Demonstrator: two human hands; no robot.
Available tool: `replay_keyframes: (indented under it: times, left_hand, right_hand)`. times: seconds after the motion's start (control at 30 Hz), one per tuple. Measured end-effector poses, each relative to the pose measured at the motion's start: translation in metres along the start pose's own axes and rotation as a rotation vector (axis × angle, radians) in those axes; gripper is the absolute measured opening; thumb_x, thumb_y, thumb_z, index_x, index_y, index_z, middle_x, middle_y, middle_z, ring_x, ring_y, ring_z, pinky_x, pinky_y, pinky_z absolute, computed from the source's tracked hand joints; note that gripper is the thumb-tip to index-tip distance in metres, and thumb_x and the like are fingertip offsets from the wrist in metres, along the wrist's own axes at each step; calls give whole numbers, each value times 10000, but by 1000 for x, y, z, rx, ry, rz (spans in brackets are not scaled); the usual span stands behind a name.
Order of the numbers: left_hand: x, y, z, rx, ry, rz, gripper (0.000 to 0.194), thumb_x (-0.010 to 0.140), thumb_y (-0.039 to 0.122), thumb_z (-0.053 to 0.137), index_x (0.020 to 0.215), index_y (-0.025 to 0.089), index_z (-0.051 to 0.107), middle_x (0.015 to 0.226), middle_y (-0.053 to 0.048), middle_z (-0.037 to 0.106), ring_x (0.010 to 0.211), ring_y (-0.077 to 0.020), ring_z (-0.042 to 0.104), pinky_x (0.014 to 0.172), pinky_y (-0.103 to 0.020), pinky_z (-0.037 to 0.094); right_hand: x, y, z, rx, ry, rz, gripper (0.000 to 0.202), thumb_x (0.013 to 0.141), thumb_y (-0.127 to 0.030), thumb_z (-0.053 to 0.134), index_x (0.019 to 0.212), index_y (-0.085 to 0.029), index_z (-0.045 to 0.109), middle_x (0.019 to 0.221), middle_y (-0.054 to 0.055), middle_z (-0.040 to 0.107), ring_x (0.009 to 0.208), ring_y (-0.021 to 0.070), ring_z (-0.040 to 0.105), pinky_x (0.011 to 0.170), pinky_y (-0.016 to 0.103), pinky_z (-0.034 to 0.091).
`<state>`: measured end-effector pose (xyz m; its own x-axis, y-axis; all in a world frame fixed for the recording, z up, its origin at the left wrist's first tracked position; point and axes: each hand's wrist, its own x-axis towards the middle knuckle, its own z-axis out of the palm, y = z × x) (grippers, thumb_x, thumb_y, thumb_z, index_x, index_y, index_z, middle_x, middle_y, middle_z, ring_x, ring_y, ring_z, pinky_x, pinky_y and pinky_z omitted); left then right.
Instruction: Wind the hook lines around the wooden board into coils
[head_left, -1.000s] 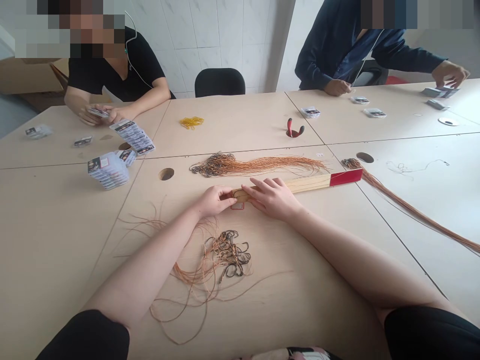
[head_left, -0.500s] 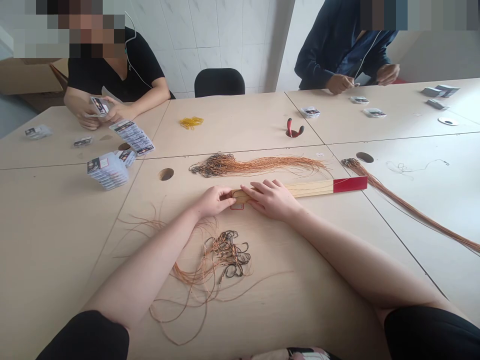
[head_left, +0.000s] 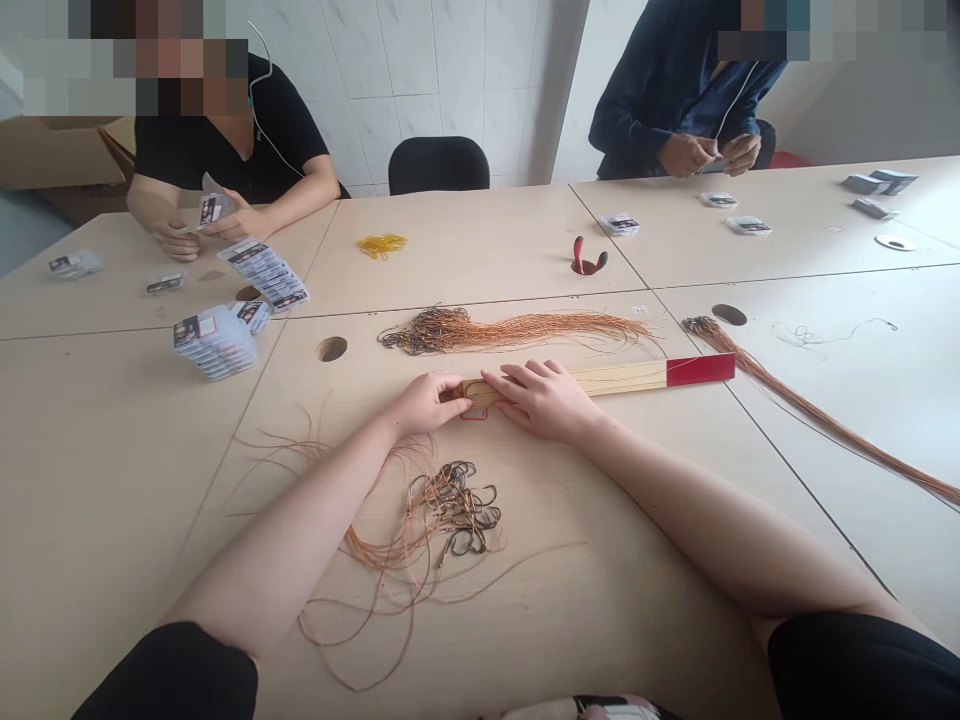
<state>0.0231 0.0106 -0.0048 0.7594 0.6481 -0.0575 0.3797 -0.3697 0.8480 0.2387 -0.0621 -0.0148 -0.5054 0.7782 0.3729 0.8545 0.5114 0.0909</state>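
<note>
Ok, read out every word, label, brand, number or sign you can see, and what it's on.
No text is legible.
Labels on stacked plastic boxes at left: too small.
Labels on flat plastic boxes at far right: too small.
Red-bordered sticker at the wooden strip's near edge: too small.
White sticker beyond it: too small.
Faint lettering on the black shirt at left: too blurred.

A plain black sleeve covers each upper arm, the left one (head_left: 176,675) and the right one (head_left: 862,665) both ending near the elbow in a curved hem. The forearms (head_left: 322,530) are bare. Patterned cloth (head_left: 611,708) in black, pink and white shows below.
</note>
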Motion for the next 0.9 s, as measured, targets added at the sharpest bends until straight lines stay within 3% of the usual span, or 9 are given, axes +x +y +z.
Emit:
replay_keyframes:
  times: [0.2, 0.53, 0.73, 0.9]
  left_hand:
    - [0, -2, 0, -24, -14, -9, 196, 776, 296, 511, 799, 122, 599, 693, -12, 559, 632, -122, 493, 578, -236, 392]
    - [1, -1, -1, -21, 2, -14, 192, 775, 283, 498, 652, 138, 524, 580, 35, 443, 553, -88, 398, 536, -219, 324]
    - [3, 2, -4, -56, -18, -9, 199, 773, 284, 504, 652, 133, 551, 611, 22, 509, 599, -98, 453, 584, -220, 363]
    - [3, 5, -6, -85, -34, -36, 215, 788, 309, 491, 738, 128, 596, 676, -6, 572, 649, -121, 499, 618, -234, 402]
  right_hand:
    - [-1, 1, 0, 33, 23, -52, 421, 941, -341, 327, 1322, -179, 406, 1137, 108, 565, 917, 207, 485, 755, 332, 351]
    - [0, 1, -1, 54, 5, -52, 435, 938, -329, 322, 1335, -161, 385, 1223, 120, 518, 965, 218, 486, 786, 349, 371]
    - [3, 2, -5, 60, -58, -47, 510, 924, -405, 335, 1364, -147, 334, 1267, 137, 482, 987, 238, 475, 803, 365, 370]
    - [4, 3, -4, 53, -73, -36, 497, 921, -360, 345, 1373, -157, 313, 1269, 141, 474, 1006, 238, 467, 809, 368, 374]
